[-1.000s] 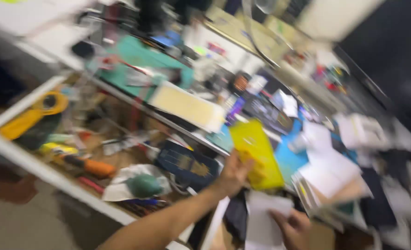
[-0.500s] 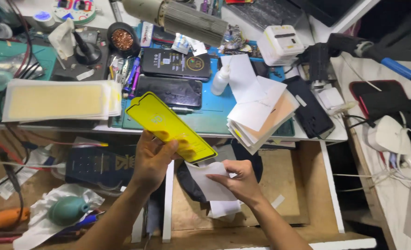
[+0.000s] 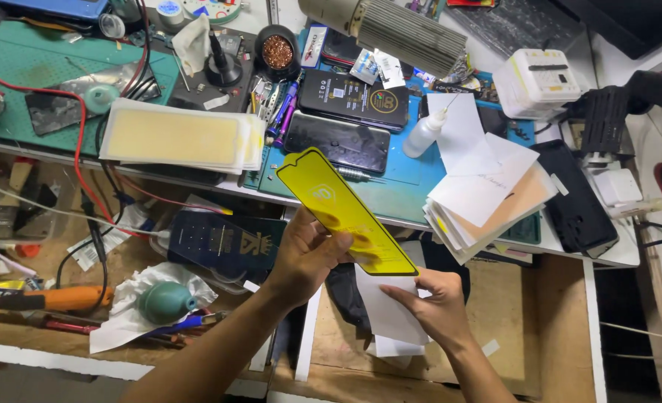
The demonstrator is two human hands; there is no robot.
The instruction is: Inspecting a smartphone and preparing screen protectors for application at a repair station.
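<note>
My left hand [image 3: 310, 254] grips a yellow screen protector sheet [image 3: 336, 207] with a black border, held tilted over the front edge of the workbench. My right hand [image 3: 432, 302] pinches the sheet's lower right corner and also holds a white paper sleeve [image 3: 387, 313] under it. Both hands hover above an open wooden drawer [image 3: 521, 328]. A dark phone [image 3: 337, 142] lies face up on the blue mat [image 3: 391, 190] just beyond the sheet.
A stack of yellowish protector sheets [image 3: 180, 138] lies at left. A pile of white and tan paper sleeves [image 3: 488, 198] sits at right. A small squeeze bottle [image 3: 424, 133], tweezers, a green air blower [image 3: 165, 301] and an orange-handled tool [image 3: 44, 298] crowd the bench and left drawer.
The view has steadied and come closer to the hands. The yellow sheet stays held in both hands over the drawer, at nearly the same tilt.
</note>
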